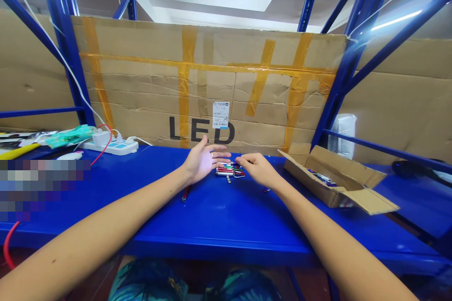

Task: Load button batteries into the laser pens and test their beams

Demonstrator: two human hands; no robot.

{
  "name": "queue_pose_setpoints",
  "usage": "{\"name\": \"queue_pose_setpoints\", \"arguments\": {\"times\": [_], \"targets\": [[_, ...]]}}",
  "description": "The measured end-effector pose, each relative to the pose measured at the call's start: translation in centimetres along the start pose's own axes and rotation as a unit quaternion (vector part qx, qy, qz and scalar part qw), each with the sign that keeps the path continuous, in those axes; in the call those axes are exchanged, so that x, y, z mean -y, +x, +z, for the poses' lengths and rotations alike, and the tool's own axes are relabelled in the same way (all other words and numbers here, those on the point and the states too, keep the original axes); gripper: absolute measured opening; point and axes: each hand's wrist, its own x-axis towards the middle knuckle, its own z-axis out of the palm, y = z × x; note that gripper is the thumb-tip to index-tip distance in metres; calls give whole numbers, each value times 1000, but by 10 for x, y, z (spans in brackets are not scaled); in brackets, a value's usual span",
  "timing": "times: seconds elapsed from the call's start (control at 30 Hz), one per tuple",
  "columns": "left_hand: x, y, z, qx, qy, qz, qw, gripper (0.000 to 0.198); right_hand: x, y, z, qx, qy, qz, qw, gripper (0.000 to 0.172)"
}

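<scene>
My left hand (202,160) is palm up over the blue table, fingers stretched out to the right. A small shiny spot shows at its fingers, too small to tell what it is. My right hand (257,167) is closed in a pinch, thumb against fingers; whatever it holds is hidden. Between and just under the hands lies a group of slim, shiny coloured tubes (226,172), red, green and silver. Several small round silvery pieces (229,179) lie in front of them. A dark red tube (185,194) with a metal end lies below my left wrist, and a small reddish piece (266,190) near my right wrist.
An open cardboard box (310,187) at right holds more slim shiny items (322,178). A white power strip (120,147) with plugs and a red cable stands at left, beside bags and clutter. A large cardboard sheet (148,89) marked LED closes the back, between blue rack posts (339,75).
</scene>
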Motion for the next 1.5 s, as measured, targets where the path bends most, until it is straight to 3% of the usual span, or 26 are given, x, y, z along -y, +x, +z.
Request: {"name": "queue_pose_setpoints", "arguments": {"times": [0.83, 1.17, 1.5], "targets": [[0, -1, 4, 14, 7, -11, 1000, 69, -1, 1, 1, -3, -16, 4, 1000, 49], [3, 1, 1, 10, 14, -9, 1000, 70, 4, 0, -3, -84, -31, -8, 996, 46], [2, 1, -1, 11, 1, -7, 1000, 70, 0, 0, -2, -90, -63, -4, 994, 40]]}}
